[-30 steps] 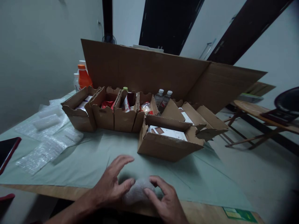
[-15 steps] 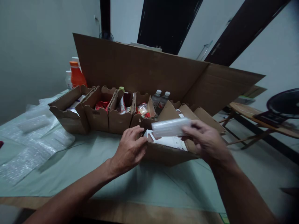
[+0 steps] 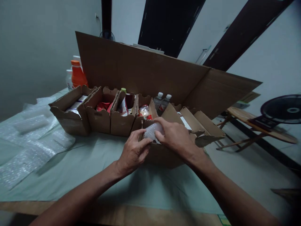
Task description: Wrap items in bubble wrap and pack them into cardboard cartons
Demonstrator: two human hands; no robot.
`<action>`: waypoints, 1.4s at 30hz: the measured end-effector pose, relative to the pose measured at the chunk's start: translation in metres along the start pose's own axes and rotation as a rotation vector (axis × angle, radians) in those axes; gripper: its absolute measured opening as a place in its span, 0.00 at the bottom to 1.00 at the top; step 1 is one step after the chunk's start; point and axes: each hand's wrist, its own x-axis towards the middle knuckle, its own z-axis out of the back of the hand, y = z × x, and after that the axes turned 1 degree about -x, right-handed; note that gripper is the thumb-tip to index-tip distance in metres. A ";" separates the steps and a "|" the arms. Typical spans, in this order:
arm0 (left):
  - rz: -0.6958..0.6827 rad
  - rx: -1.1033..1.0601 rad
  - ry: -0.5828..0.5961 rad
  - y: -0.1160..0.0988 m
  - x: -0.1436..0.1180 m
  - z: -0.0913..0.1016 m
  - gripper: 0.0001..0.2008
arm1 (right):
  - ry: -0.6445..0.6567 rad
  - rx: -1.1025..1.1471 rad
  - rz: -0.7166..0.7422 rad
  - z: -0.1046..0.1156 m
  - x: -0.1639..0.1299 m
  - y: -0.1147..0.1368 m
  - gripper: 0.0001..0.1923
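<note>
My right hand (image 3: 172, 135) is closed around a bubble-wrapped bundle (image 3: 152, 131), a whitish clear roll, held low over the front cardboard box (image 3: 164, 155). The bundle and the hand hide most of that box's inside. My left hand (image 3: 134, 149) has its fingers and thumb closed on the box's left wall, thumb tip close beside the bundle. Whether that thumb also touches the wrap I cannot tell. Behind stands a row of cardboard bins (image 3: 97, 121) holding packets, among them a red packet (image 3: 103, 106).
Loose bubble wrap (image 3: 42, 147) lies on the left of the green tablecloth (image 3: 94, 175). Two clear bottles (image 3: 162, 103) and an orange bottle (image 3: 78, 75) stand behind the bins. A tall cardboard panel (image 3: 141, 67) rises at the back. A black fan (image 3: 282, 108) is at the right.
My right hand has moved left with the bundle, bringing it against the left end of the front box, near my left hand. My left hand has barely moved.
</note>
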 end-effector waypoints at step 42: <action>0.407 -0.405 0.114 0.025 -0.035 -0.047 0.37 | -0.347 0.944 -0.444 -0.162 -0.116 -0.102 0.28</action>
